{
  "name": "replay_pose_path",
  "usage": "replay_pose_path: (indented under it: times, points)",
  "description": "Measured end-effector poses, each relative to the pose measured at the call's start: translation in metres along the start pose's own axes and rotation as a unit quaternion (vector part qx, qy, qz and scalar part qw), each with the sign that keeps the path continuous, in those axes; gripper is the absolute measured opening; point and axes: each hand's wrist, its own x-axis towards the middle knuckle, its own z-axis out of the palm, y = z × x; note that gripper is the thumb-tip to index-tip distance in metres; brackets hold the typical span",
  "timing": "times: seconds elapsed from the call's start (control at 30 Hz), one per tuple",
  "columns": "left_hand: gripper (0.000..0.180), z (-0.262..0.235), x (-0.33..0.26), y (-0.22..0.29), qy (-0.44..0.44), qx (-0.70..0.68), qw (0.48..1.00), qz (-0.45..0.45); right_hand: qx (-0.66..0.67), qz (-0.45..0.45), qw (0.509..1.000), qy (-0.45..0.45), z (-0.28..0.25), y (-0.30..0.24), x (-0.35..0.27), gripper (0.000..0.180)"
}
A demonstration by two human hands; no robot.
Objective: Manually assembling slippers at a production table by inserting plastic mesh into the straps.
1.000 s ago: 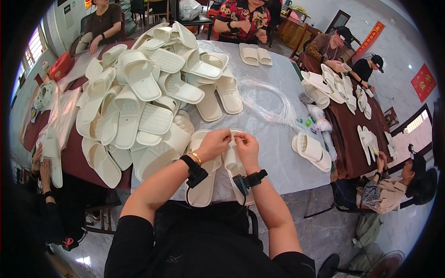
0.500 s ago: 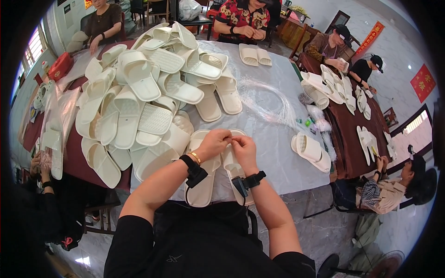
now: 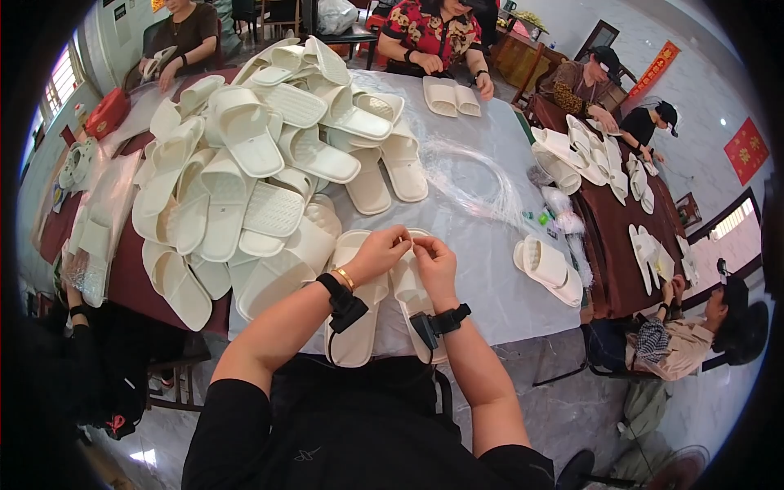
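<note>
My left hand (image 3: 382, 250) and my right hand (image 3: 434, 263) meet fingertip to fingertip near the table's front edge. Both are closed in a pinch. Whatever lies between the fingers is too small to make out. Directly beneath them rests a pair of cream slippers, the left slipper (image 3: 354, 331) and the right slipper (image 3: 407, 286), toe straps at the far end. My hands and wrists cover parts of both. Each wrist wears a black strap with a small device.
A tall heap of cream slippers (image 3: 237, 163) fills the table's left. A coil of clear plastic strands (image 3: 474, 184) lies on the plastic sheet (image 3: 482, 278). Another slipper pair (image 3: 547, 269) sits right, one more (image 3: 451, 96) at the far edge. Several co-workers sit around.
My fingertips have drawn slightly apart, still pinched above the slippers. Across the table, a co-worker's hands have spread and lowered beside the far pair. At far left, a person now holds a slipper.
</note>
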Motion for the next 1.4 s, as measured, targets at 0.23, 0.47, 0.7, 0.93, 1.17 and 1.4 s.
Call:
replay_pose_path:
  times: [0.23,0.47,0.7,0.93,1.17,1.4]
  points:
    - [0.017,0.000,0.001,-0.004,-0.009,-0.001,1.000,-0.010,0.034,0.015,0.999,-0.011,-0.002,0.001,0.001,0.010]
    - [0.014,-0.003,-0.001,-0.002,-0.023,0.003,1.000,-0.013,0.020,-0.005,1.000,-0.010,0.002,-0.002,-0.003,0.011]
    - [0.014,-0.001,-0.003,-0.003,-0.018,0.034,0.999,0.001,0.020,-0.010,1.000,-0.022,0.002,-0.005,-0.005,0.012]
    - [0.015,0.000,-0.006,0.001,-0.018,0.055,0.998,-0.011,0.019,-0.015,0.999,-0.038,0.000,0.001,-0.003,0.016]
    - [0.014,0.001,-0.013,0.006,0.002,0.061,0.998,-0.001,0.087,0.033,0.994,-0.056,-0.006,0.001,-0.003,0.024]
    - [0.011,0.007,-0.016,0.003,0.054,0.159,0.975,0.144,0.094,0.071,0.991,-0.061,-0.006,-0.001,-0.002,0.022]
